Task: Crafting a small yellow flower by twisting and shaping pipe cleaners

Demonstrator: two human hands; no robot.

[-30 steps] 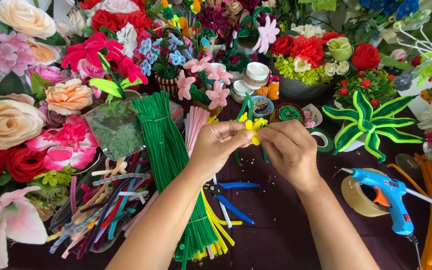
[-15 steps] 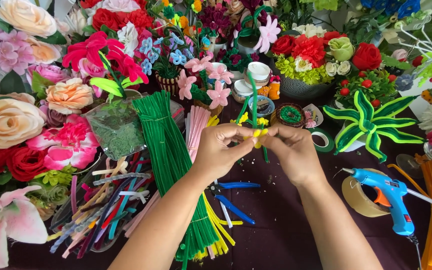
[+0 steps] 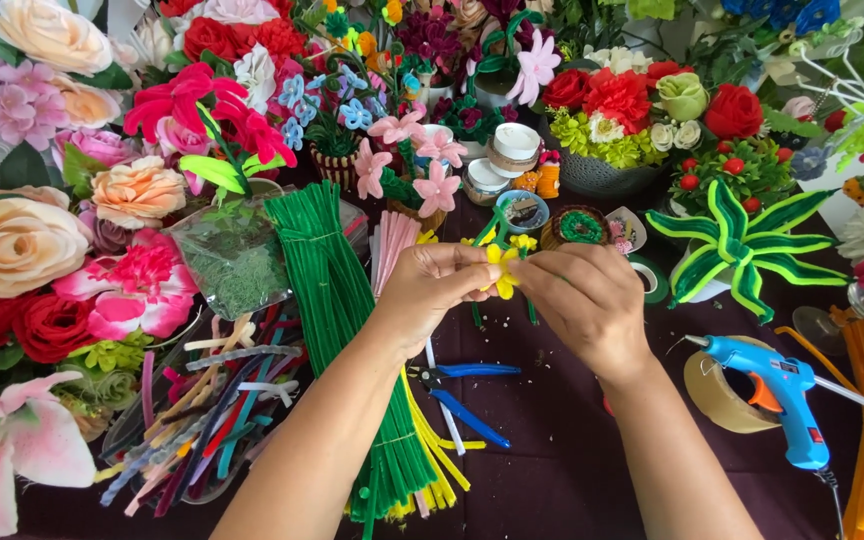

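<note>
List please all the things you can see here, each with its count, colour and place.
small pipe-cleaner flower: one, yellow, centre, between both hands
pipe-cleaner bundle: one, green, left of centre
pliers: one, blue handles, on the table below the hands
glue gun: one, blue and orange, right
tape roll: one, brownish, under the glue gun
mixed pipe cleaners: many, several colours, lower left
artificial flowers: many, mixed colours, left and top
left hand: one, pinching the flower
right hand: one, pinching the flower

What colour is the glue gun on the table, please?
The glue gun is blue with an orange trigger, head view.
</note>
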